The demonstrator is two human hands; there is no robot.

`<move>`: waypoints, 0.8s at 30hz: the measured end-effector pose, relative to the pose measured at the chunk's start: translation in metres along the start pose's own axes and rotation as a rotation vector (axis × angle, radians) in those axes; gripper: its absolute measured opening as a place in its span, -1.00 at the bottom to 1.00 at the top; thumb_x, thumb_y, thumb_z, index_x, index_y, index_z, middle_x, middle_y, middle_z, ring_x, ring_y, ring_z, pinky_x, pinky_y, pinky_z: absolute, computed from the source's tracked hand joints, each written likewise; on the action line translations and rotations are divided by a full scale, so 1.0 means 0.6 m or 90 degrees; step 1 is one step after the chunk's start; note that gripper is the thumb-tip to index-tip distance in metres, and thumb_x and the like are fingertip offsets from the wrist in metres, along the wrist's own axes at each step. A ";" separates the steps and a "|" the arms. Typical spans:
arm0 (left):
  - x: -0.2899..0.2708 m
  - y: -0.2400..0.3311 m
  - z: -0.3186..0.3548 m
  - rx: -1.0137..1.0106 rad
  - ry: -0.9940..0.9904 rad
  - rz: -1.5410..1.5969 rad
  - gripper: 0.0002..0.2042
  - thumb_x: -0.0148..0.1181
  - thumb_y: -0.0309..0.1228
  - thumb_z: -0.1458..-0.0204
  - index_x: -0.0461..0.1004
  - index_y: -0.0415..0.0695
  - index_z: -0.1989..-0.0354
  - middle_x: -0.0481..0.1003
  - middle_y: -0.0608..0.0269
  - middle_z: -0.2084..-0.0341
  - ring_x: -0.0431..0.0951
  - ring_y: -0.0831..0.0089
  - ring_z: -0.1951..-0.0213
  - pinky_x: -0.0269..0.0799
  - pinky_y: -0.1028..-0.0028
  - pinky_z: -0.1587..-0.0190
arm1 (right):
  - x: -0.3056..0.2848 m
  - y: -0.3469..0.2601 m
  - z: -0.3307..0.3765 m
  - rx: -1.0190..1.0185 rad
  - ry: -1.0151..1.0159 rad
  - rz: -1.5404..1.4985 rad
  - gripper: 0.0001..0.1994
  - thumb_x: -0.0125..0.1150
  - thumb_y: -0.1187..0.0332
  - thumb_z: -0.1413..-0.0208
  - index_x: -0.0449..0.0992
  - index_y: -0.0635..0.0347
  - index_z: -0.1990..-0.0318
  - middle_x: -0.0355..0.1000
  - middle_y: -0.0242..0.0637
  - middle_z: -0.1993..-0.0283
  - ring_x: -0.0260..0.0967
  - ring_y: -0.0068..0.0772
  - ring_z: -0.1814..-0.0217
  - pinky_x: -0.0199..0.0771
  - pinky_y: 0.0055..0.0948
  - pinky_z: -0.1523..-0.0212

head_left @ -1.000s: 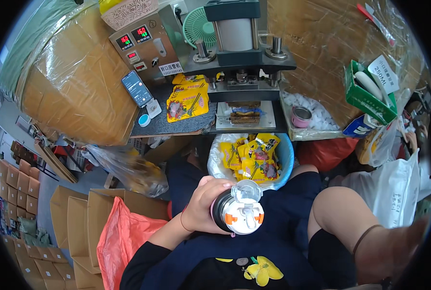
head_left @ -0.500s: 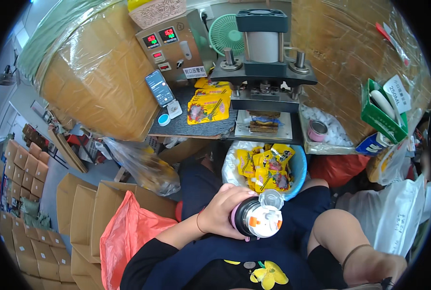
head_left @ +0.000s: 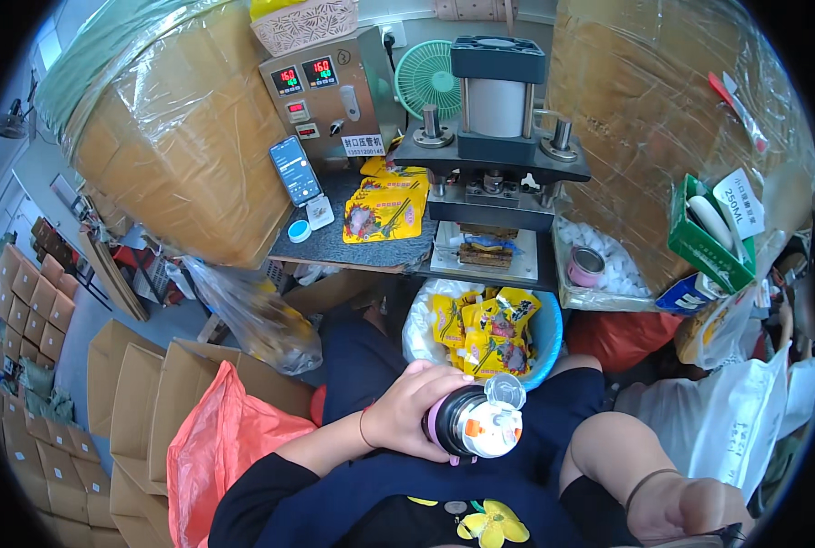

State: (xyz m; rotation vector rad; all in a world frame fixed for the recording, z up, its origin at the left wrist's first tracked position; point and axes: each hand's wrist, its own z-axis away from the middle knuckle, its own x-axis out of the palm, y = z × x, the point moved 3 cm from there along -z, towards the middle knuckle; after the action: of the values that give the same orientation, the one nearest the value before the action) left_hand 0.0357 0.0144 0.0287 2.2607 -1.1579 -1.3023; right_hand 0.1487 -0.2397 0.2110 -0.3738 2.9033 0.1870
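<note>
Low in the centre of the head view, the left hand [head_left: 407, 413] was clenched around a dark cylindrical drink bottle with a white and orange flip-top lid [head_left: 477, 424], its clear cap standing open, held above the lap. The right hand was out of frame, so its state could not be told; only a bare forearm lay at the lower right. Just above the bottle sat a blue round tub [head_left: 542, 340] lined with white plastic and filled with yellow snack pouches [head_left: 480, 329]. Higher up, a grey press machine [head_left: 494, 137] stood on the dark desk [head_left: 320, 245], with more yellow pouches [head_left: 384, 208] and a smartphone [head_left: 295, 170] beside it.
</note>
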 end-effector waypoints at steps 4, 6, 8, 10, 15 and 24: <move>0.004 -0.003 -0.005 -0.012 -0.003 0.005 0.04 0.64 -0.06 0.42 0.23 -0.12 -0.33 0.47 0.04 -0.06 0.50 0.07 -0.06 0.21 0.20 -0.14 | 0.010 -0.001 0.015 -0.067 0.050 0.230 -0.72 -0.12 0.59 -0.27 0.44 0.30 -0.07 0.48 -0.22 -0.04 0.43 -0.53 -0.12 0.31 -0.64 -0.14; 0.006 -0.001 -0.001 -0.020 -0.007 0.001 0.03 0.64 -0.06 0.41 0.23 -0.12 -0.33 0.47 0.05 -0.05 0.50 0.06 -0.06 0.22 0.20 -0.14 | 0.004 -0.003 0.016 0.053 0.006 -0.034 -0.68 -0.16 0.54 -0.33 0.45 0.27 -0.14 0.47 -0.15 -0.11 0.43 -0.42 -0.16 0.35 -0.52 -0.20; 0.009 0.000 -0.002 -0.005 -0.007 -0.002 0.03 0.64 -0.06 0.41 0.23 -0.11 -0.33 0.47 0.07 -0.04 0.50 0.07 -0.06 0.22 0.21 -0.13 | 0.015 -0.031 0.046 0.087 -0.029 -0.165 -0.67 -0.16 0.48 -0.37 0.45 0.25 -0.18 0.46 -0.13 -0.16 0.43 -0.34 -0.19 0.36 -0.44 -0.23; 0.007 -0.001 0.004 -0.006 0.001 -0.005 0.03 0.63 -0.07 0.40 0.23 -0.11 -0.33 0.47 0.07 -0.05 0.50 0.08 -0.07 0.23 0.21 -0.13 | 0.024 -0.040 0.061 0.120 -0.072 -0.309 -0.66 -0.15 0.43 -0.41 0.44 0.24 -0.22 0.45 -0.11 -0.20 0.42 -0.25 -0.22 0.37 -0.35 -0.26; 0.001 0.009 0.003 -0.015 -0.003 0.007 -0.01 0.62 -0.10 0.40 0.26 -0.13 -0.31 0.48 0.07 -0.08 0.50 0.08 -0.10 0.26 0.20 -0.15 | 0.036 -0.022 0.078 0.046 -0.263 -0.089 -0.62 -0.08 0.20 -0.44 0.47 0.21 -0.21 0.45 -0.17 -0.23 0.42 -0.08 -0.24 0.39 0.06 -0.23; 0.000 -0.022 0.013 -0.062 0.014 -0.025 -0.01 0.66 -0.08 0.50 0.34 -0.17 -0.23 0.51 0.06 -0.01 0.54 0.10 -0.01 0.30 0.25 -0.12 | -0.021 0.039 0.092 0.221 0.328 0.238 -0.83 0.49 0.42 -0.01 0.56 0.14 0.33 0.41 -0.33 0.36 0.29 -0.45 0.51 0.33 -0.38 0.54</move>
State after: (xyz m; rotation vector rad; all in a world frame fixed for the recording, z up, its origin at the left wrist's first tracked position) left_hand 0.0359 0.0242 0.0166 2.2324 -1.0238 -1.3155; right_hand 0.1651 -0.2057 0.1625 0.2180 3.3918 -0.4174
